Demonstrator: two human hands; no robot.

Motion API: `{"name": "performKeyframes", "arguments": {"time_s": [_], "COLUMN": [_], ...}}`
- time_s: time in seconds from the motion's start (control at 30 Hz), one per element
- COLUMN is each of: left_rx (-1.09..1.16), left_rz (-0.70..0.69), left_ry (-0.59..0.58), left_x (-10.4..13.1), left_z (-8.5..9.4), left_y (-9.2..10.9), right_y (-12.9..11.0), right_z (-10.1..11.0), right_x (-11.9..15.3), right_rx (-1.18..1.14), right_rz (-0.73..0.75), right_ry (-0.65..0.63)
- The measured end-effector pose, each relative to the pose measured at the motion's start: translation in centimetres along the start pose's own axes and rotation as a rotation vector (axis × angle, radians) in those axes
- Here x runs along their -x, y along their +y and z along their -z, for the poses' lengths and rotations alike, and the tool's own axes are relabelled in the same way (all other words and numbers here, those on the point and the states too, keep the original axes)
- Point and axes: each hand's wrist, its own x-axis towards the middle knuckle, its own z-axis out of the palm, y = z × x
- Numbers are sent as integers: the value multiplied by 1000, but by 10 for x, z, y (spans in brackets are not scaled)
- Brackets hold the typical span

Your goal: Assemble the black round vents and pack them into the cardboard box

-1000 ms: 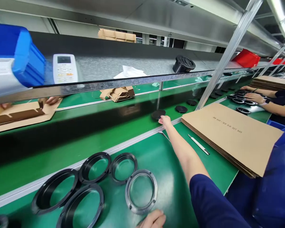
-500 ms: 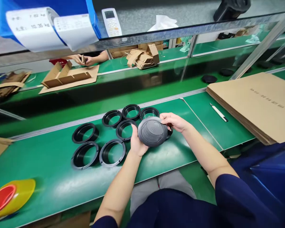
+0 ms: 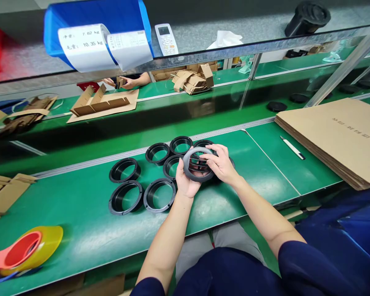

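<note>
The vent is held above the tabletop, its face tilted up toward the person; the outline is round, so no long axis stands out. The left hand grips it from below and left, thumb along the edge. The right hand bends its fingers over the far right side; whether they pinch is unclear. A smooth grey rim surrounds dark slats. Black rings stand left of the fingers, a knife well right.
</note>
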Motion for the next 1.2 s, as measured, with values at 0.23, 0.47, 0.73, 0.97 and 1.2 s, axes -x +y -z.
{"name": "performKeyframes", "arguments": {"time_s": [0.23, 0.47, 0.73, 0.97, 1.2], "left_rx": [-35, 15, -27, -17, -10], "left_rz": [-4, 54, 69, 61, -69], "left_ry": [11, 35, 89, 62, 116], "left_x": [0, -6, -7, -6, -6], "left_z": [-1, 5, 5, 5, -4], "left_y": [-2, -2, -3, -4, 0], "right_y": [1, 2, 5, 0, 3], "right_z": [-7, -7, -3, -4, -9], "right_x": [2, 10, 15, 20, 23], "right_rx": [-204, -277, -252, -213, 65], "right_rz": [-145, -214, -199, -148, 119], "right_ry": [6, 46, 29, 104, -113]}}
